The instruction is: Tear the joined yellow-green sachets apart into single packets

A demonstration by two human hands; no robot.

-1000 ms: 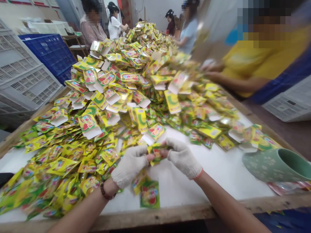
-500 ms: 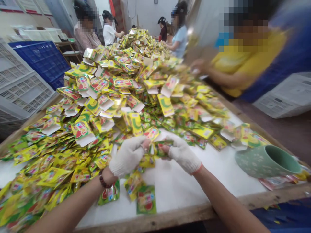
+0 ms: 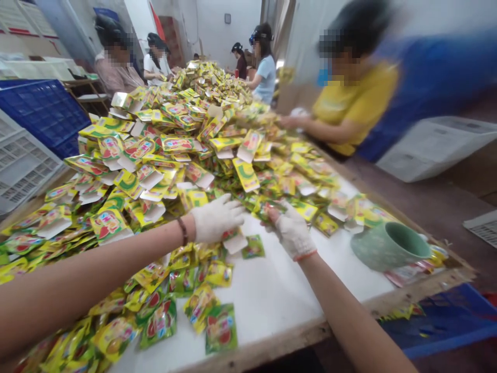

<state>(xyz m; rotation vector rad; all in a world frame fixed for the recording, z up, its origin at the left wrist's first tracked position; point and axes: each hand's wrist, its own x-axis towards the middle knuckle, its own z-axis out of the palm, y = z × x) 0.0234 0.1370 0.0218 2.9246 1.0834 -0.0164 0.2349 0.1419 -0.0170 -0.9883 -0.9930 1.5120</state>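
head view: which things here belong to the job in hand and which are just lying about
Likely part of the job:
flat shiny yellow and green packets
oblong yellow cardboard boxes

Seemingly just nearby:
pale green cylindrical container
blue plastic crate at left
white plastic crate at upper right

One table (image 3: 283,295). Two gloved hands over it: one left hand (image 3: 219,217), one right hand (image 3: 293,230), the right with one sachet (image 3: 267,210). One bracelet (image 3: 182,231), on the left wrist. One cup (image 3: 373,246), at the table's front right corner. The boxes (image 3: 246,175) heaped on the table run to many dozens, overlapping too much for an exact count; the sachets (image 3: 159,321) likewise. Five people can be told apart: two (image 3: 120,75) left of the table, three (image 3: 349,119) right of it. Blue crates: one (image 3: 42,114) left of the table, one (image 3: 446,326) below its front right corner. White crates: one (image 3: 23,171) left, at least one (image 3: 435,145) right.
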